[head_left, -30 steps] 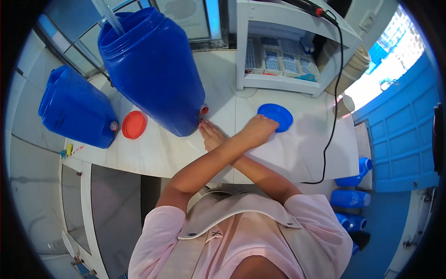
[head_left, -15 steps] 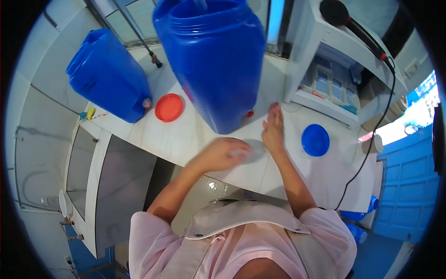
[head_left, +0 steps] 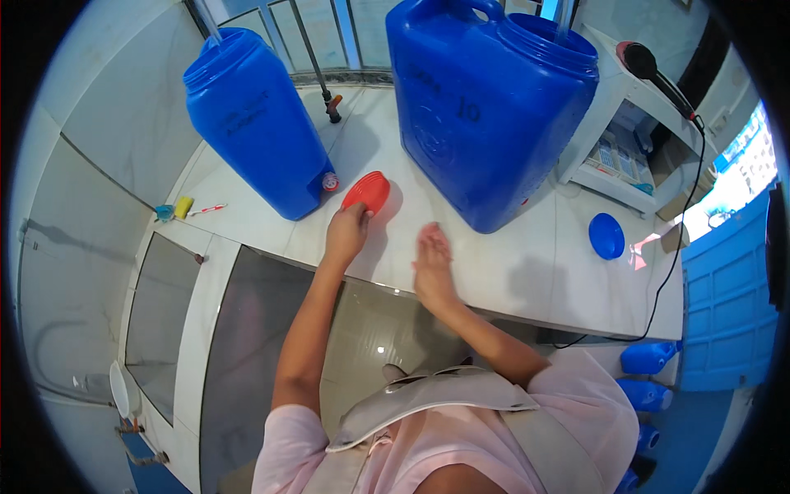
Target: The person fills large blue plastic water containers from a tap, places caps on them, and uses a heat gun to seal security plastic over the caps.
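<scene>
My left hand (head_left: 350, 232) pinches the red lid (head_left: 367, 190), left of the large blue jug (head_left: 485, 132) — my right hand (head_left: 434, 267), fingers extended, before it.

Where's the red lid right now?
Head view, left of centre: the red lid is in the left hand, tilted over the white counter, just right of the smaller blue jug.

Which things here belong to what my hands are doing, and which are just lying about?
Likely in use:
red screw lid, in the left hand
large blue jerrycan, near the open right hand
smaller blue jerrycan
blue lid

Apparently just lying about:
small yellow item
red-and-white stick
corded black tool
</scene>
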A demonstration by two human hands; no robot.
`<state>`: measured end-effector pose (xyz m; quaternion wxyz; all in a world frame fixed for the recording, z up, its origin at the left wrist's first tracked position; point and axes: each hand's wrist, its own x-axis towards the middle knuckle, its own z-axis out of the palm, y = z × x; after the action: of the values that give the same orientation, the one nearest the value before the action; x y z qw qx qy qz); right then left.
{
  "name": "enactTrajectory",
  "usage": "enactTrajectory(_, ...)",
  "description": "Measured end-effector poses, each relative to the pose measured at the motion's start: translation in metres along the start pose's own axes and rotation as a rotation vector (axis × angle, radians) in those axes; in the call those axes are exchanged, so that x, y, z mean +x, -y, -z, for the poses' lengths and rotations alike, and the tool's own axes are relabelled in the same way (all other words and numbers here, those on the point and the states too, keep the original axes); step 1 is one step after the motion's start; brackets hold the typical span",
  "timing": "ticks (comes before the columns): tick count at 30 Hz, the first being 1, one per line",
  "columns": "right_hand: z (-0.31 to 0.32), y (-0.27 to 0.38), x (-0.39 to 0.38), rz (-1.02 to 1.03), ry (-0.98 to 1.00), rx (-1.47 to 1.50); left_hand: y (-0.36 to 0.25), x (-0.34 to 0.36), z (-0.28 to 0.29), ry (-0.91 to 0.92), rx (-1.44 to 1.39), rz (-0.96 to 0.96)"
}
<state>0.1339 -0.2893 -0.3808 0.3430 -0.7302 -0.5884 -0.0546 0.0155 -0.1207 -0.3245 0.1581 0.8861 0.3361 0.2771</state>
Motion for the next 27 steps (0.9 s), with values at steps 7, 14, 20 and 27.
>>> enactTrajectory(7,-0.142,0.147,0.086,0.049,0.071,0.973,0.026,-0.066,0.163,-0.04,-0.3,0.305)
enactTrajectory(14,-0.074,0.133,0.128,-0.21,0.094,1.302,0.096,-0.225,0.273,-0.393,-0.28,0.624)
enactTrajectory(20,-0.106,-0.043,0.213,-0.193,-0.16,0.192,0.063,-0.213,0.262,-0.138,-0.362,0.752)
enactTrajectory(27,-0.154,-0.021,0.238,0.122,0.168,0.076,0.009,-0.097,0.184,0.169,-0.406,0.13)
